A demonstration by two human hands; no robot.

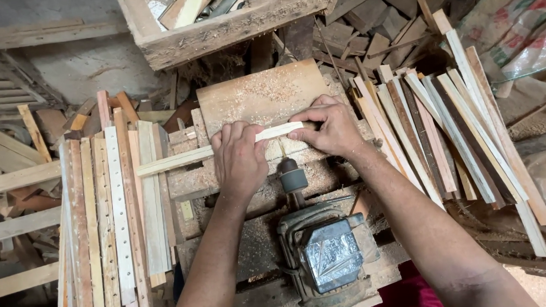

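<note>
- Nearest the camera sits a grey electric motor (325, 254) bolted low on the desk (253, 237), its shaft running up to a small chuck and drill bit (290, 171) that points at the work.
- Both hands press one pale wooden slat (191, 157) flat across the sawdust-covered board (260, 97), right in front of the bit.
- Left hand (240, 158): grip closed over the slat's middle, fingers curled on top.
- Right hand (327, 128): grip closed, pinching the slat's right end, fingertips on its upper edge.
- Progress, judging by the piles: a stack on the left (115, 207) includes at least one strip with a row of holes along it, so many look finished; the fanned pile on the right (455, 130) shows no holes and seems left to do.
- Room: the slat's left end overhangs toward the left stack, nearly touching it; the right pile lies just beside the right wrist. A wooden crate (233, 20) closes off the far side, so free space is tight.
</note>
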